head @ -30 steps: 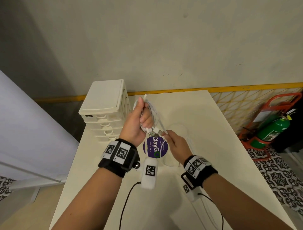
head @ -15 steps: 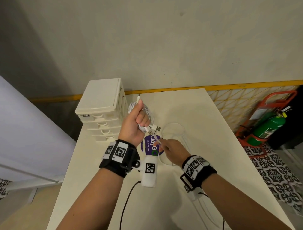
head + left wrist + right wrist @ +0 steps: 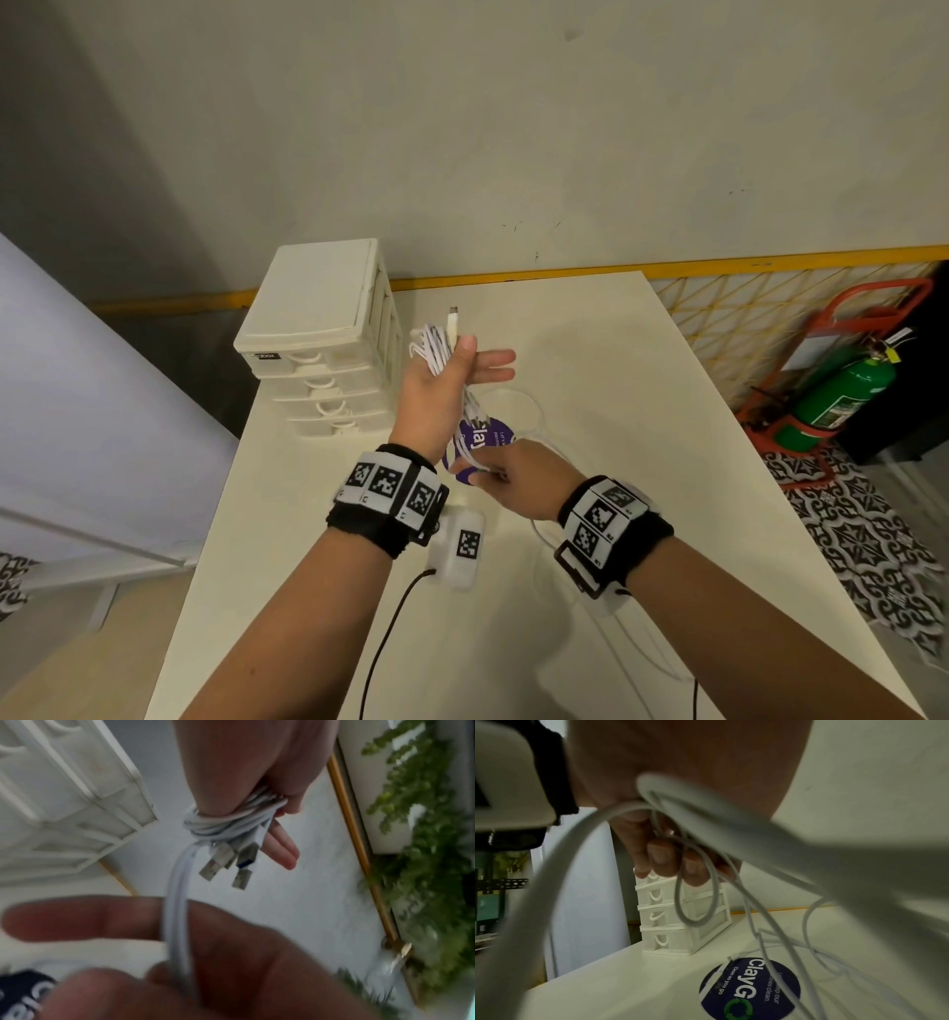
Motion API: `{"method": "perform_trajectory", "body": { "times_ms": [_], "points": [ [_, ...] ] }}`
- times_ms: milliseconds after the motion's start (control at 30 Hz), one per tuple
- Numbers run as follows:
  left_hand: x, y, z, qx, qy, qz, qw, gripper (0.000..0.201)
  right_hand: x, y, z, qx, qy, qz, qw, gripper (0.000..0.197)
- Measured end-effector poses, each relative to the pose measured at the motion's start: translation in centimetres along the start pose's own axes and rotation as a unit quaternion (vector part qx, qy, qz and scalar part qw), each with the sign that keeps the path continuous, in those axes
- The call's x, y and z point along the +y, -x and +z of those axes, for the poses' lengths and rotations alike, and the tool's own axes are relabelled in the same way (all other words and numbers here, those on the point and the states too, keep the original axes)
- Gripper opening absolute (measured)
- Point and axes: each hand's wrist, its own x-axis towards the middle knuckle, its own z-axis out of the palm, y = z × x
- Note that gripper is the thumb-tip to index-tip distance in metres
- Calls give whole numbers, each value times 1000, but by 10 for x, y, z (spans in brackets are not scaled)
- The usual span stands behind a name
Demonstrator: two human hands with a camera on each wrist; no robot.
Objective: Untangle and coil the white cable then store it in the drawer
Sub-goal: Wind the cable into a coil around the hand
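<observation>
The white cable is wound in loops round my raised left hand. Its thumb pins the loops against the palm while the fingers stretch out straight. A USB plug sticks up above the thumb, and several plugs show in the left wrist view. Strands run down from the loops to my right hand, which pinches them lower and nearer to me. The white drawer unit stands left of my left hand with all drawers pushed in.
A round purple sticker lies on the white table under my hands. Loose cable trails over the table to the right. A black lead runs along my left forearm. A green fire extinguisher stands beyond the table's right edge.
My left hand has gone from a fist to straight fingers and now points right. My right hand has drawn the strands down and toward me.
</observation>
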Motion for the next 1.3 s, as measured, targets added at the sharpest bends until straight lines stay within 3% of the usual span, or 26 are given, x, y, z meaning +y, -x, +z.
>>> {"method": "perform_trajectory", "body": {
  "times_ms": [133,267,400,567,633,733,833,900,1067,1200,1233,1300],
  "points": [
    [-14,1,-1,-18,-152,7,988,19,-2,1,-5,63,33,-8,997,25],
    [-35,-3,-9,-87,-418,7,904,41,3,-2,-18,108,11,-62,992,20],
    [-28,2,-9,-145,-368,-49,917,48,17,0,-29,149,-17,-96,984,17],
    [-18,-2,-16,-208,-322,-98,918,46,40,5,-44,247,-87,-16,965,15],
    [-17,-4,-26,-185,-332,-127,916,43,54,9,-56,294,-92,29,951,11],
    [-14,-6,-44,-99,-327,-123,932,41,84,21,-75,337,3,118,934,9],
    [-11,-8,-54,-16,-298,-122,947,42,103,28,-79,265,60,228,935,13],
    [-10,-8,-53,5,-277,-125,953,35,105,25,-72,241,47,264,933,17],
    [-14,-6,-40,2,-249,-126,960,25,67,7,-61,362,-17,149,920,45],
    [-16,-4,-36,4,-244,-142,959,24,25,-1,-61,457,-129,99,874,60],
    [-16,-4,-35,-4,-244,-148,959,24,18,-1,-60,456,-127,75,878,61],
    [-15,-3,-33,-18,-236,-157,959,25,11,-3,-55,365,-78,31,927,57]
  ]
}}
